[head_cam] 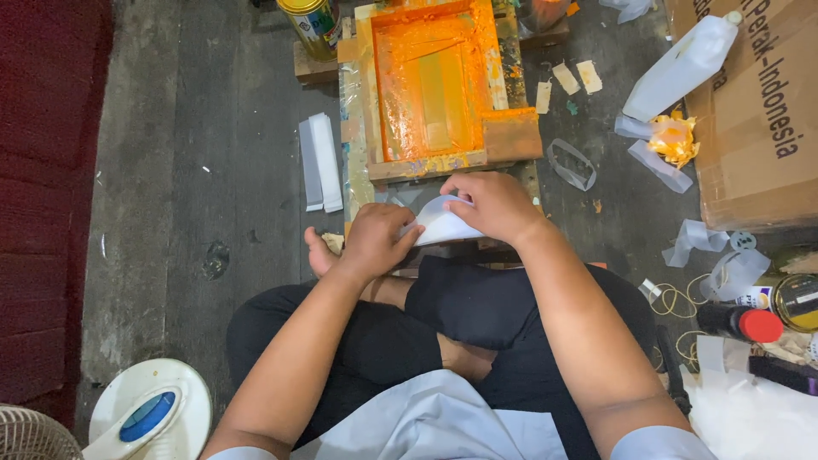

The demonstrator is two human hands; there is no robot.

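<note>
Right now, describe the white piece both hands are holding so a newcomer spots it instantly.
Start at the orange-stained wooden frame on the floor. Just below its near edge, the left hand and right hand meet over a curved white sheet. Unlike the flat white strips left of the frame, it is bent and held.

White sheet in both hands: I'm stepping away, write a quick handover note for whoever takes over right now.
Left hand: grips the white sheet at its left edge.
Right hand: presses on the sheet from above.
Sheet is held over the lap, just in front of the printing frame coated in orange ink.
A stack of white strips lies left of the frame.
Done: sheet is in hand, off the frame.
Left: sheet is not yet set down anywhere.
</note>
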